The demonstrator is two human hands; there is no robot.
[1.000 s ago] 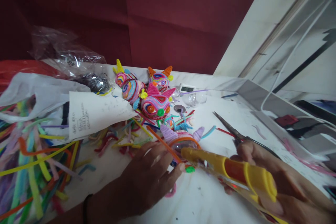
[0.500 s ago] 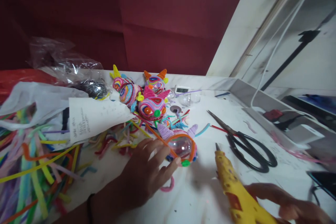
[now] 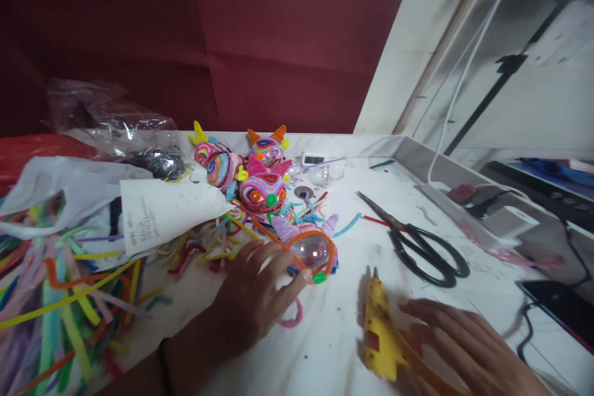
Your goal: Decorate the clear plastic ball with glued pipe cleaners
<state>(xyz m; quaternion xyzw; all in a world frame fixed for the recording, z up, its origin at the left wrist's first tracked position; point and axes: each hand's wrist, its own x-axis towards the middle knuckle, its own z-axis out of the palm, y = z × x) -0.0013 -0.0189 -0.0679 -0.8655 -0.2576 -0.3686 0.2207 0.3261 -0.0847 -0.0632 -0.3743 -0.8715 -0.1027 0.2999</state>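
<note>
So your left hand (image 3: 253, 297) is nearer: the eared figure (image 3: 313, 249) sits below frame centre, right up against it (can't tell if that grip's pinched). Your right hand (image 3: 466, 343) has fingers apart alongside the yellow glue gun (image 3: 379, 331), whose nozzle (image 3: 375, 273) points up-frame.

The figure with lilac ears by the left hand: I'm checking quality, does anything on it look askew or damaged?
An orange strip looks askew: it juts leftward, away from the clear dome, while the orange rim hugs the dome's edge. No damage stands out.
</note>
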